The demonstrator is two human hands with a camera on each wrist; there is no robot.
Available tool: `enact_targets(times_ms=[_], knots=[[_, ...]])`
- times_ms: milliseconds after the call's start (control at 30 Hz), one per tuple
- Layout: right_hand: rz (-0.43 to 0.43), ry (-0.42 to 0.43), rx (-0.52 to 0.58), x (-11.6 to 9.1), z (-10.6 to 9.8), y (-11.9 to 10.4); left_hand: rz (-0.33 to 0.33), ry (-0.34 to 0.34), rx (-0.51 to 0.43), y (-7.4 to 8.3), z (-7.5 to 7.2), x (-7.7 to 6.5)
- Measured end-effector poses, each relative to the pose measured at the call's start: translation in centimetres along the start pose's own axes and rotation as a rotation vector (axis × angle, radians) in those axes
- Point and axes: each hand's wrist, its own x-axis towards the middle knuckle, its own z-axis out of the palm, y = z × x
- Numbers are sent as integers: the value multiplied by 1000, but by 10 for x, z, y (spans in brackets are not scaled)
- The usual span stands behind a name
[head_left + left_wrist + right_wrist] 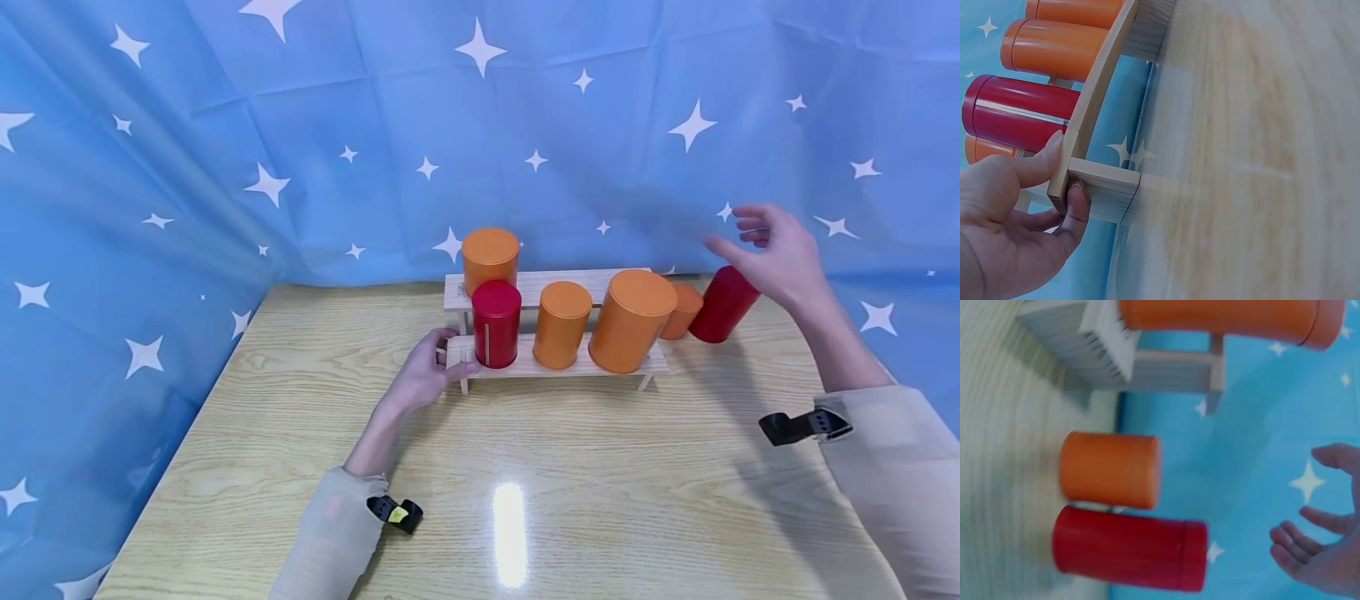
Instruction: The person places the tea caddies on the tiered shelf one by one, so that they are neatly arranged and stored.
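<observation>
My left hand [422, 371] grips the left end of the lower step of a two-tier wooden rack [577, 279]. In the left wrist view the thumb lies on the board [1099, 94] and the fingers curl beneath it. A red canister [497, 325] stands on that step close to the thumb, followed by an orange canister [562, 325] and a larger orange one [632, 321]. Another orange canister [490, 257] is on the upper tier at left. Raised in the air, my right hand [783, 254] holds nothing, fingers loosely bent, above a tall red canister [723, 304].
A short orange canister [1110, 469] stands on the table right of the rack, beside the tall red one [1129, 549]. A blue curtain [375, 125] with white stars hangs behind the wooden table [600, 475].
</observation>
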Motion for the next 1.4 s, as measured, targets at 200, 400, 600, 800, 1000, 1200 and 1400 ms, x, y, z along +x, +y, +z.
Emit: enact_targets(times_ms=[200,400,600,800,1000,1200,1400], knots=[[21,-22,-10,-2,0,25,-2,5,10,0,0,1],[41,-49,-24,-4,2,46,-5,9,22,0,0,0],[76,-96,-26,-7,8,60,-1,9,17,0,0,0],[104,-146,-28,-9,13,71,1,7,16,0,0,0],[99,-149,-75,-11,16,78,-15,18,65,2,0,0],[96,-138,-77,-13,18,81,-7,13,27,2,0,0],[116,-73,-58,-16,18,81,-5,10,16,1,0,1]])
